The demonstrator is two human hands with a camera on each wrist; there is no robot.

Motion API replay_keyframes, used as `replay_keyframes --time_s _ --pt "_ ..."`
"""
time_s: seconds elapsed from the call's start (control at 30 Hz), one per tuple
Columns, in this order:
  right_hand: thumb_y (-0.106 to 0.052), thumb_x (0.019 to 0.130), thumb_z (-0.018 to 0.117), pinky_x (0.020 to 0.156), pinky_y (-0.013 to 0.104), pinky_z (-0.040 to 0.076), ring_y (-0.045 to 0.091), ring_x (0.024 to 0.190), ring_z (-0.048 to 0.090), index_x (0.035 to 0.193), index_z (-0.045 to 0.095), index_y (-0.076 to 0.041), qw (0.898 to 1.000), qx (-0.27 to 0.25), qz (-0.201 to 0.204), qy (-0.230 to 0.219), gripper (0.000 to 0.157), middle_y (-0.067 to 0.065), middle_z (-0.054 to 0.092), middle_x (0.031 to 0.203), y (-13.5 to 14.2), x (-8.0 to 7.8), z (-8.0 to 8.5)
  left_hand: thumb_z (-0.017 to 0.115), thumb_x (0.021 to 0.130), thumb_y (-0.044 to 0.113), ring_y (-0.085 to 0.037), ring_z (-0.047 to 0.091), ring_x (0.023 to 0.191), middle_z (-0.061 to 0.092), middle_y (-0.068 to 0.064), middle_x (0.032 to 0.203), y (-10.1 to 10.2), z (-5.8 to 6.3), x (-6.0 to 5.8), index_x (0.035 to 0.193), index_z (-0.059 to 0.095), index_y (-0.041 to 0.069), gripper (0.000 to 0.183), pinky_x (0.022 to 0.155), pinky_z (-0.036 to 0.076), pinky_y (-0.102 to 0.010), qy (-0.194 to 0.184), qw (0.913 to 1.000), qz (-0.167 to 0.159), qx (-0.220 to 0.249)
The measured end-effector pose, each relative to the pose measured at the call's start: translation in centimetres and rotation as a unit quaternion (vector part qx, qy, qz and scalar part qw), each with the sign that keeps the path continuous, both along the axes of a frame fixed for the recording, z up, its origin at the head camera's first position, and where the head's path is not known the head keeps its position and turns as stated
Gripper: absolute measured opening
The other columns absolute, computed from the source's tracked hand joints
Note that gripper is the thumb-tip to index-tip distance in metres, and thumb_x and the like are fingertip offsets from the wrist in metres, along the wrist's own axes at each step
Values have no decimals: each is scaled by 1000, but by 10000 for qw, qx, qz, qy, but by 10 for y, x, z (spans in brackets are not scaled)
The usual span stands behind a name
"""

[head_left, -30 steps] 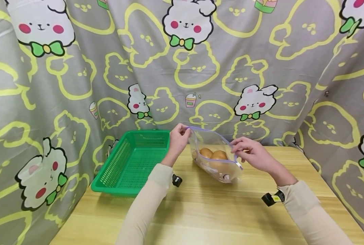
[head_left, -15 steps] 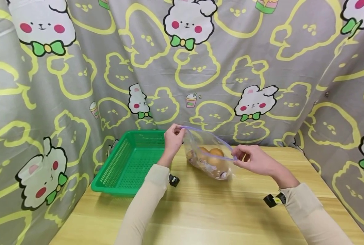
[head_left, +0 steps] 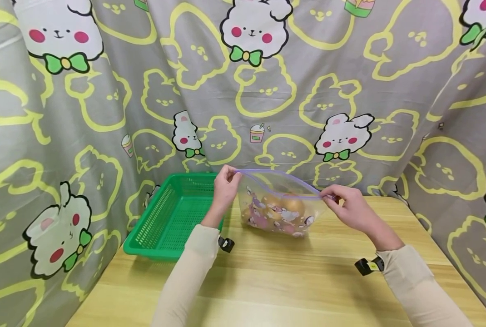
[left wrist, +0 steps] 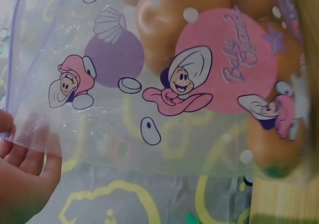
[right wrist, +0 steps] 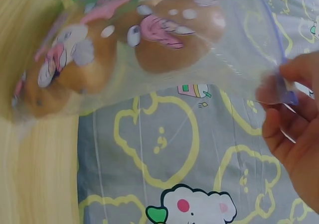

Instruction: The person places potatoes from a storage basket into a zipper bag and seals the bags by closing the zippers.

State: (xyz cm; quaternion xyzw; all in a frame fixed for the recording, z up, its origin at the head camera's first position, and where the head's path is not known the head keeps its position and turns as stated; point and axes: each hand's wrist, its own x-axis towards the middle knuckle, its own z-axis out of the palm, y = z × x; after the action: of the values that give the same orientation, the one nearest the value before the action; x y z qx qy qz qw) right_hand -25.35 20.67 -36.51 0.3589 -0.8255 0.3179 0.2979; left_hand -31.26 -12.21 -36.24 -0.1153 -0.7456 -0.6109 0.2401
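Observation:
A clear zip bag point(head_left: 275, 218) printed with cartoon shells stands on the table, its purple-edged mouth stretched between both hands. Inside lie several round, orange-brown fruits point(head_left: 292, 204), partly covered by the print. My left hand point(head_left: 225, 186) pinches the mouth's left corner, thumb against fingers; the left wrist view shows the fingers point(left wrist: 35, 154) behind the clear film. At the opposite corner my right hand point(head_left: 349, 206) grips the purple edge near its end, which the right wrist view shows between thumb and fingers. The two purple edges stand apart in the middle.
A green plastic basket point(head_left: 130, 245) with slotted sides stands left of the bag, close to the left forearm. The wooden table point(head_left: 292, 286) reaches back to a grey patterned curtain point(head_left: 210, 100) that hangs behind and at both sides.
My left hand has moved left and my right hand slightly right, pulling the bag's mouth wider and straighter. The bag now stands more upright, its printed front facing me, and its opening has narrowed.

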Motion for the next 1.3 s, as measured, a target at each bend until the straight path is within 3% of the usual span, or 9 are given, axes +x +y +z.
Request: replay_keyframes --time_s 0.1,0.2,0.4,0.63,0.8,0.97,1.03,1.1,1.3 --pt "15 79 64 54 19 37 6 63 47 90 65 -4 9990 -224 -226 317 22 -2 58 75 0 -3 1 55 93 6 -14 51 67 62 -12 80 -3 3 7 96 54 -5 11 61 39 -24 -26 9995 -267 187" --pt "16 81 62 55 18 36 7 65 45 95 62 0 9971 -408 -533 353 21 2 57 79 0 -4 1 51 95 3 -23 59 72 64 -20 83 -3 10 21 96 50 -7 10 64 46 -29 -24 9976 -588 363" --pt "13 84 60 55 19 36 13 68 46 104 57 4 9957 -370 -846 -17 21 10 57 87 -1 -2 2 49 95 -2 -14 63 67 65 -16 80 -6 5 30 94 50 4 6 61 49 -25 -86 9941 -822 705" --pt "10 90 53 60 18 37 18 74 47 111 51 8 9925 -466 -932 -647 20 16 56 93 -2 4 11 50 93 -7 -16 65 69 64 -15 81 -10 10 47 108 51 -2 17 67 55 -32 -715 9883 -1070 822" --pt "0 96 49 64 14 39 22 83 51 115 48 7 9825 -710 -1156 -1273 20 18 55 99 -4 4 10 52 92 -5 -18 63 69 63 -16 84 -14 9 50 114 55 2 23 66 55 -32 -1058 9894 -966 219" --pt "-9 98 50 68 12 40 19 86 49 114 50 5 9714 -1175 -1359 -1553 21 15 53 97 -8 1 7 55 87 -2 -17 58 70 63 -8 88 -14 14 46 113 61 7 27 60 51 -31 -614 9888 -247 -1335" --pt "-10 98 50 66 13 39 18 84 48 113 50 4 9682 -1345 -1428 -1555 21 14 52 95 -9 0 5 57 85 -1 -18 59 78 65 -6 94 -10 19 46 112 63 8 29 66 50 -32 -311 9766 53 -2128" --pt "-10 98 51 64 14 39 16 82 47 112 51 4 9657 -1484 -1465 -1549 20 13 52 93 -9 -2 3 58 84 -1 -20 60 88 66 -6 101 -3 25 47 113 63 7 31 76 49 -36 32 9538 354 -2983" --pt "-9 95 57 66 11 42 7 81 50 113 52 7 9523 -2172 -1292 -1709 24 11 54 95 -13 -5 1 59 82 3 -24 58 108 64 -6 117 28 37 52 121 61 11 40 106 26 -51 461 8488 1198 -5129"
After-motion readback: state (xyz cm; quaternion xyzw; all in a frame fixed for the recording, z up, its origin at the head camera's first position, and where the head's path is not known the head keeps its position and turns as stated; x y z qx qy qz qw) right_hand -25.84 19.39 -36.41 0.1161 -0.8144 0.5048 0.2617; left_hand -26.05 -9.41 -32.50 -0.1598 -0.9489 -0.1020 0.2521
